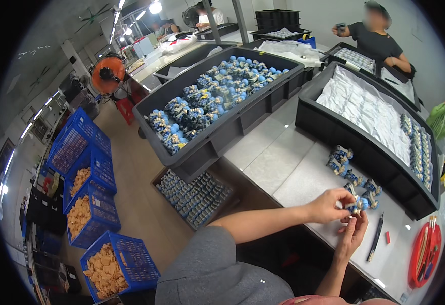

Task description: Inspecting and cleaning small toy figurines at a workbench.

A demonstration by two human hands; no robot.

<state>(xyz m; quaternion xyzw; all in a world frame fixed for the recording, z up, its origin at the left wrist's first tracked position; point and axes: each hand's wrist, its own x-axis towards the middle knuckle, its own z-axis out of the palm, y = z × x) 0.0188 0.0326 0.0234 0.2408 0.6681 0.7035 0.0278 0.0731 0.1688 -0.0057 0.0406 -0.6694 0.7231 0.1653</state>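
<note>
Over the near right part of the table, a small painted figurine with a blue round head (363,204) is between my hands. My left hand (326,206) pinches it from the left with bent fingers. From below, my right hand (353,235) grips it between thumb and fingers. My fingers cover much of its body. Just beyond lie several similar blue figurines (339,160) in a loose group on the pale tabletop (296,185). A slim black pen-like tool (376,238) lies to the right of my right hand, beside a small red piece (387,237).
A large grey crate (217,140) heaped with figurines stands left; another, lined with white sheeting (359,104), stands right. A red tray (414,269) holds brushes. Blue baskets (141,259) of tan pieces and a figurine-filled box (181,216) sit low left. A person (377,46) is across the table.
</note>
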